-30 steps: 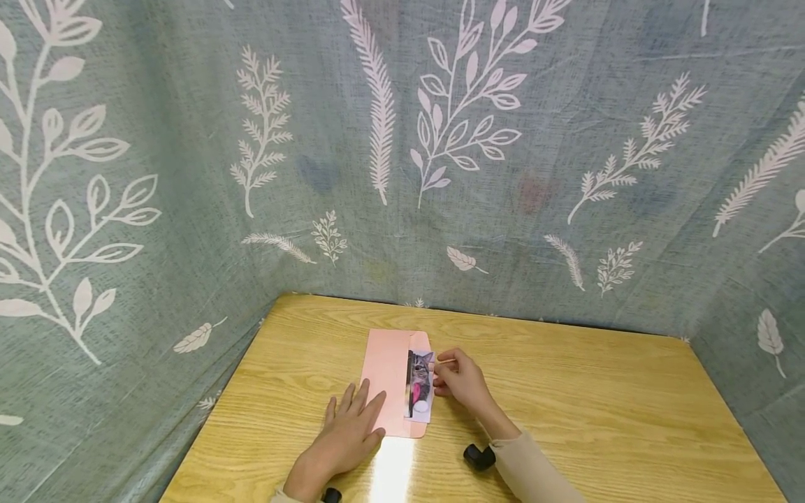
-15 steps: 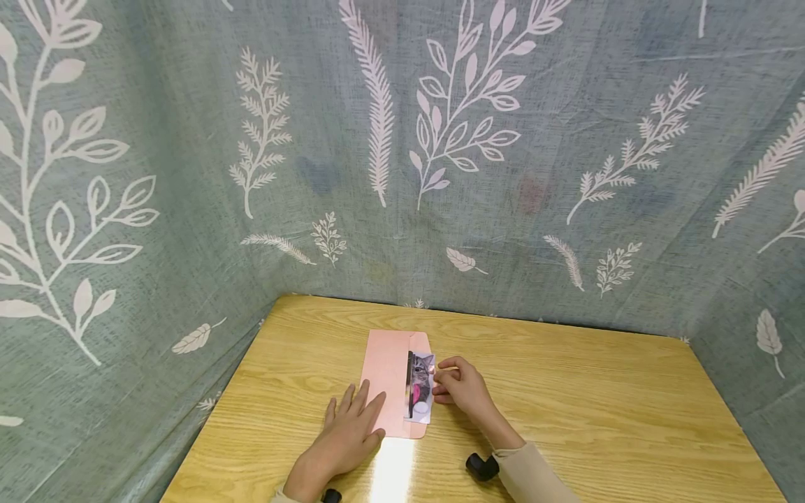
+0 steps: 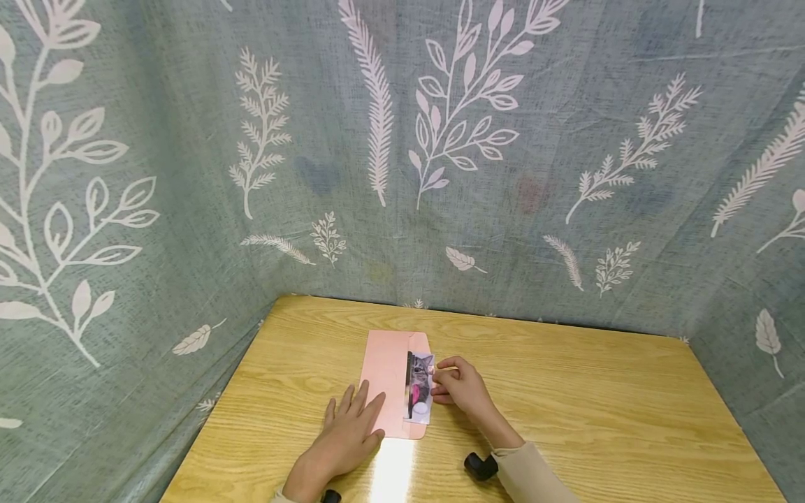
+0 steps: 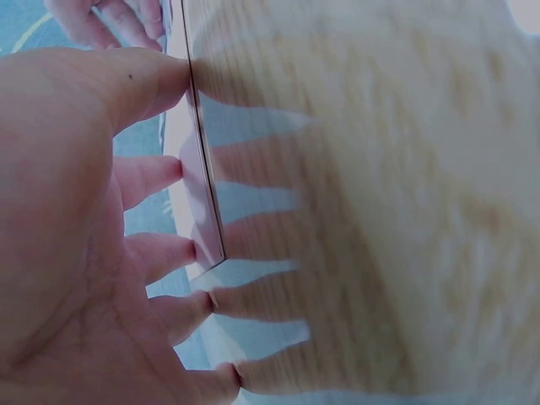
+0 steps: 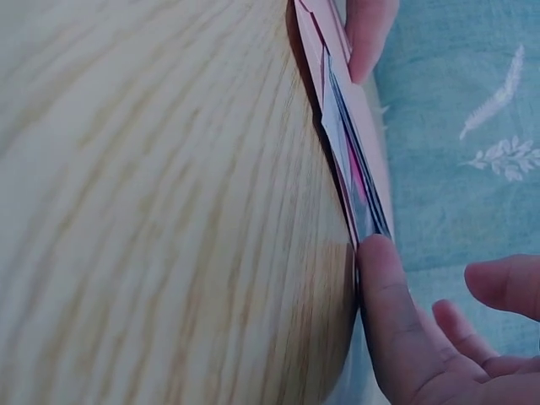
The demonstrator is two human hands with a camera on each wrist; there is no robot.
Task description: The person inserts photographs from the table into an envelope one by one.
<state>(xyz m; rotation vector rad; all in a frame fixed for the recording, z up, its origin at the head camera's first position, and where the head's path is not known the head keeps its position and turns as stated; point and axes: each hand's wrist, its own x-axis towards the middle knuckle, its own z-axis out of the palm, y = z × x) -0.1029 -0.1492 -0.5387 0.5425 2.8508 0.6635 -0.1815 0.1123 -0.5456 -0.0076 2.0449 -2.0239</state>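
Observation:
A pink envelope (image 3: 386,363) lies on the wooden table in the head view, its flap unfolded to the right. Across the flap lies a photo card of a grey cat (image 3: 421,381), with a dark strip along its left side at the envelope's mouth. My left hand (image 3: 344,429) rests with spread fingers on the envelope's lower left part and the table. At the card's right edge is my right hand (image 3: 464,388). In the right wrist view one digit touches the edge of the cat card (image 5: 358,169), while the other fingers stand apart from it.
The wooden table (image 3: 597,405) extends to the right and left of the envelope. Green patterned cloth (image 3: 503,209) hangs behind it and at the sides. A bright reflection lies in front of the envelope, and dark wrist devices (image 3: 481,467) sit at the sleeves.
My right hand has shifted slightly toward me along the card's right edge, and its fingers have drawn a little closer together. The left hand and the envelope stay in place.

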